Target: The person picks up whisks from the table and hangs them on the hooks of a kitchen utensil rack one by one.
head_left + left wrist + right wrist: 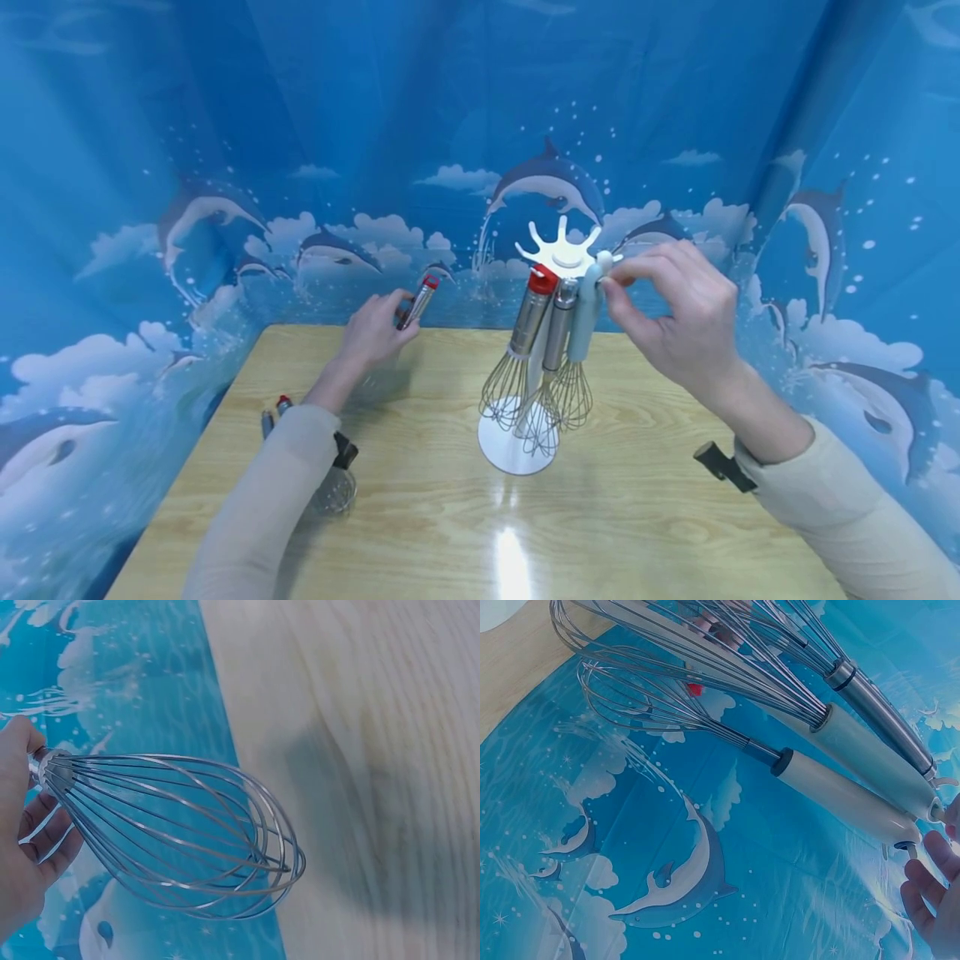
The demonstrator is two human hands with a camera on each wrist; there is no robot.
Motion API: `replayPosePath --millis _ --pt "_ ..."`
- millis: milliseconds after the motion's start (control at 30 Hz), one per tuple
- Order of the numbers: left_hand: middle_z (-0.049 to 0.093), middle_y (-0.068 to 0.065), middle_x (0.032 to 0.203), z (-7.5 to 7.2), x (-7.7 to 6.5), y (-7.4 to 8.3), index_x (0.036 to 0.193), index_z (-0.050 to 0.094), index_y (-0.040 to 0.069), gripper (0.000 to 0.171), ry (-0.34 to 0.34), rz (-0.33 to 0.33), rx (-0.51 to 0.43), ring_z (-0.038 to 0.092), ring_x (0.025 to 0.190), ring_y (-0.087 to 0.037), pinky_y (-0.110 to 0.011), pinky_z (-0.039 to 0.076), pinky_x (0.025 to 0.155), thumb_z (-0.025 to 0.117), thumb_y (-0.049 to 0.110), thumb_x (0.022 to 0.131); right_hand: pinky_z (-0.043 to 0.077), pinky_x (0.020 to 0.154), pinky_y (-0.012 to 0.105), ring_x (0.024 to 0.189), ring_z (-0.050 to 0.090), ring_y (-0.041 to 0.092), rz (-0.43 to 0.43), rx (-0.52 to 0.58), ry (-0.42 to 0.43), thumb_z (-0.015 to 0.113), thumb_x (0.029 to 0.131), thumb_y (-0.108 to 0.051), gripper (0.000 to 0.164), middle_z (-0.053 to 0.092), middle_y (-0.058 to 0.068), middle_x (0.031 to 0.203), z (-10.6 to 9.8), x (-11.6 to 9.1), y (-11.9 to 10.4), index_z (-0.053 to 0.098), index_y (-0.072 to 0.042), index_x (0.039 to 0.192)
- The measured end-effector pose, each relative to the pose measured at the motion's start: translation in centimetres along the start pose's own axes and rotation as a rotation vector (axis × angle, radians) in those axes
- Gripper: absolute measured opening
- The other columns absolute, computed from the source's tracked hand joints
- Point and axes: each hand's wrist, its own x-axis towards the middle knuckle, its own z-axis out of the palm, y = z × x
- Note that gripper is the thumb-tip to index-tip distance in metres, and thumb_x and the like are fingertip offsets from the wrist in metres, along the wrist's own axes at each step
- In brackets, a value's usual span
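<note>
Two bare hands work above a pale wooden desk [637,508]. The left hand [378,329] curls its fingers round the metal handle of a red-ended whisk [417,304], holding it clear of the surface near the far edge, to the left of a white rack [517,454]. Its wire loops show fully in the left wrist view.

At the rack's top, the right hand [678,321] brings thumb and forefinger together in a pinch at the upper end of a light blue whisk [584,321], its other fingers loosely bent. That whisk hangs handle up from the rack, wires downward. Close beside it hang a plain metal whisk [558,329] and a red-topped whisk [529,317]. The right wrist view also shows a whitish-handled whisk [847,796] next to the light blue one, its end close to the fingers.

On the left of the desk, partly hidden by the left sleeve [258,500], lie a red-tipped handle [283,405], a grey handle [267,424] and some wire loops [335,492]; which handle the loops belong to, I cannot tell. A blue curtain [420,83] printed with dolphins surrounds the desk.
</note>
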Motion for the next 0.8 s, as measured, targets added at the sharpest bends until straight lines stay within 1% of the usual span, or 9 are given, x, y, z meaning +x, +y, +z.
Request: replayPosePath --millis 100,233,433,533,800 --pt "0.074 -0.009 0.104 -0.4 0.0 0.6 0.142 0.059 0.013 0.048 0.012 0.013 -0.037 0.058 0.087 -0.025 -0.038 0.047 0.068 0.069 0.030 0.098 0.042 0.090 0.011 0.077 0.064 0.033 0.001 0.002 0.003 0.071 0.088 -0.010 0.012 0.073 0.017 0.079 0.0 0.0 0.0 0.073 0.002 0.089" --pt "0.074 -0.008 0.100 -0.9 -0.1 1.3 0.141 0.059 0.013 0.047 0.047 0.045 -0.063 0.058 0.086 -0.025 -0.038 0.046 0.068 0.069 0.029 0.098 0.042 0.091 0.011 0.078 0.065 0.033 0.000 0.006 0.000 0.071 0.088 -0.009 0.012 0.073 0.016 0.080 0.0 0.0 -0.1 0.073 0.002 0.089" --pt "0.074 -0.009 0.099 -1.8 -0.3 2.4 0.140 0.061 0.012 0.046 0.110 0.091 -0.087 0.063 0.089 -0.028 -0.042 0.050 0.070 0.069 0.030 0.099 0.043 0.092 0.011 0.079 0.066 0.033 -0.002 -0.001 -0.020 0.071 0.089 -0.011 0.013 0.073 0.016 0.080 -0.1 0.2 -0.1 0.074 0.002 0.089" --pt "0.074 -0.010 0.100 -2.2 -0.4 3.0 0.140 0.061 0.011 0.046 0.117 0.107 -0.088 0.064 0.092 -0.030 -0.043 0.051 0.071 0.069 0.031 0.099 0.043 0.091 0.012 0.078 0.066 0.033 -0.005 -0.002 -0.018 0.071 0.089 -0.011 0.012 0.073 0.016 0.080 -0.1 0.1 -0.1 0.074 0.001 0.089" --pt "0.074 -0.010 0.102 -2.9 -0.6 4.5 0.140 0.061 0.012 0.046 0.136 0.149 -0.087 0.063 0.090 -0.029 -0.040 0.048 0.070 0.069 0.030 0.098 0.043 0.092 0.011 0.079 0.066 0.033 -0.007 -0.002 -0.016 0.071 0.089 -0.011 0.012 0.074 0.016 0.080 -0.2 0.2 0.0 0.074 0.001 0.089"
